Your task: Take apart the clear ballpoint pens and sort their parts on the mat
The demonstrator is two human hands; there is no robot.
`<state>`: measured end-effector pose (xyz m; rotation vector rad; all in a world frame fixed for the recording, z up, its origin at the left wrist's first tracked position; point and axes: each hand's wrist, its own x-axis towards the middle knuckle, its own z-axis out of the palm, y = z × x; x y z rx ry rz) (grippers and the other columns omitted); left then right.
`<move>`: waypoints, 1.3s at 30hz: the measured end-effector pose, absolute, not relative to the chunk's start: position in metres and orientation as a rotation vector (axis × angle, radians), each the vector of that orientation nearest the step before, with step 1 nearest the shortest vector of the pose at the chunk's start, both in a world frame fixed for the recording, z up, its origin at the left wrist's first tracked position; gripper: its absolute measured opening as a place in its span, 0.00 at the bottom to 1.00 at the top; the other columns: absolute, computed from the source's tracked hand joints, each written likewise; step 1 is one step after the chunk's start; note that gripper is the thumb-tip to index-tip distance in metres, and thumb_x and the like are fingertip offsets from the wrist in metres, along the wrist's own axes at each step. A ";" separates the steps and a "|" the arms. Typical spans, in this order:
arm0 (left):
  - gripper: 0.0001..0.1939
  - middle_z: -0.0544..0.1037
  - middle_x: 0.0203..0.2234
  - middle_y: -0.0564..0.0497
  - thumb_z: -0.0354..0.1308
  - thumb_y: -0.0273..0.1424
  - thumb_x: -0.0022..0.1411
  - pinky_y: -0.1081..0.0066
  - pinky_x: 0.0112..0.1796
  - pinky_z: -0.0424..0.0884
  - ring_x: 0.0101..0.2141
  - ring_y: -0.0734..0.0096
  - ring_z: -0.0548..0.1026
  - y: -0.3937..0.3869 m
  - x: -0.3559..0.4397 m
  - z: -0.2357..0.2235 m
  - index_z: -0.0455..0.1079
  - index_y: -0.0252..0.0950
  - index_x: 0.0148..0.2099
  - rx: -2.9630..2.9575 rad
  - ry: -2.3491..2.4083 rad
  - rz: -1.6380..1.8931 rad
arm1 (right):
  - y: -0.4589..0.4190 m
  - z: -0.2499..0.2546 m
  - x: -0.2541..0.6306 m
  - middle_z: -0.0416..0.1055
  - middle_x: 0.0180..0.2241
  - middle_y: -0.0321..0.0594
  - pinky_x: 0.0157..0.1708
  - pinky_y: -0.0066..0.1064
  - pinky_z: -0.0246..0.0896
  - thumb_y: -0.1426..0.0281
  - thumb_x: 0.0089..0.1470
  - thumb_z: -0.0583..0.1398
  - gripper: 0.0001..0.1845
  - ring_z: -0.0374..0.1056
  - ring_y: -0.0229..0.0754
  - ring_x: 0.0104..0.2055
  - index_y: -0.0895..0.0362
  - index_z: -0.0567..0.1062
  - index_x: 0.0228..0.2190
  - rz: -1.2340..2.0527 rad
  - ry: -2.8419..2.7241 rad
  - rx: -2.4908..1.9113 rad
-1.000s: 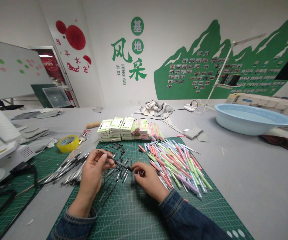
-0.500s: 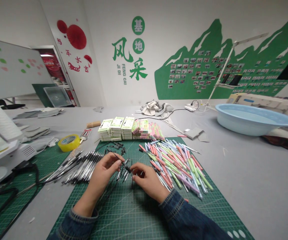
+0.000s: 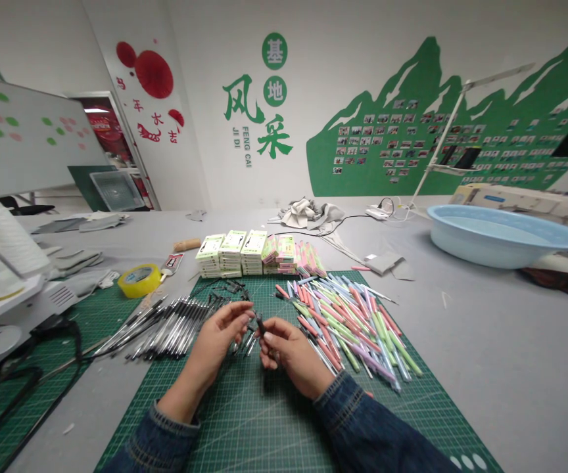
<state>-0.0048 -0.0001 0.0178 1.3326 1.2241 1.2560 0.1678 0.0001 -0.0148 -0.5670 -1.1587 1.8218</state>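
My right hand [image 3: 291, 351] is closed in a pinch on a small black piece [image 3: 260, 322], its upper end pointing toward the other hand. Thumb and fingers together, my left hand [image 3: 222, 338] is at the top of that piece; what lies between its fingertips is too small to make out. Just behind and below the hands, a few black-and-silver slim parts [image 3: 250, 343] lie on the green cutting mat [image 3: 264, 420]. Left of my left hand is a pile of clear and black pen barrels [image 3: 175, 328]. Many pastel pens [image 3: 348, 322] are heaped right of my right hand.
Stacked small boxes [image 3: 235, 253] stand at the mat's far edge. Yellow tape [image 3: 139, 281] and a white machine [image 3: 8, 315] are at left. A blue basin [image 3: 501, 243] is at right. Grey cloth [image 3: 308, 215] lies at the back.
My right hand's fingers have closed around the black piece, which now stands more upright. My left hand has shifted slightly right, its fingertips nearer the right hand.
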 end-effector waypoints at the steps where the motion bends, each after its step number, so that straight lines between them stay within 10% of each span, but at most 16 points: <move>1: 0.21 0.76 0.36 0.48 0.58 0.42 0.55 0.74 0.27 0.64 0.27 0.72 0.70 0.003 -0.015 0.020 0.70 0.36 0.47 1.332 1.269 1.291 | 0.001 -0.015 0.169 0.64 0.23 0.32 0.21 0.21 0.47 0.67 0.52 0.59 0.08 0.61 0.30 0.21 0.57 0.71 0.35 1.821 -1.128 -0.578; 14: 0.07 0.80 0.29 0.53 0.55 0.32 0.52 0.72 0.33 0.63 0.33 0.66 0.75 0.018 -0.066 0.005 0.74 0.40 0.32 2.017 1.926 0.366 | 0.015 -0.015 0.180 0.64 0.22 0.32 0.19 0.21 0.44 0.65 0.48 0.62 0.10 0.57 0.29 0.20 0.58 0.72 0.32 1.514 -0.872 -0.812; 31: 0.07 0.75 0.33 0.51 0.54 0.30 0.55 0.69 0.36 0.65 0.35 0.66 0.73 0.015 -0.043 -0.004 0.73 0.40 0.36 2.166 2.003 0.328 | 0.017 -0.015 0.184 0.64 0.21 0.32 0.19 0.20 0.45 0.65 0.48 0.62 0.09 0.56 0.29 0.20 0.58 0.73 0.32 1.436 -0.849 -0.846; 39: 0.22 0.64 0.58 0.52 0.57 0.40 0.58 0.51 0.56 0.55 0.59 0.55 0.56 0.009 -0.018 -0.016 0.66 0.52 0.55 2.627 1.476 0.502 | 0.022 -0.018 0.185 0.64 0.22 0.32 0.19 0.20 0.46 0.65 0.49 0.61 0.09 0.57 0.29 0.19 0.58 0.73 0.33 1.426 -0.852 -0.825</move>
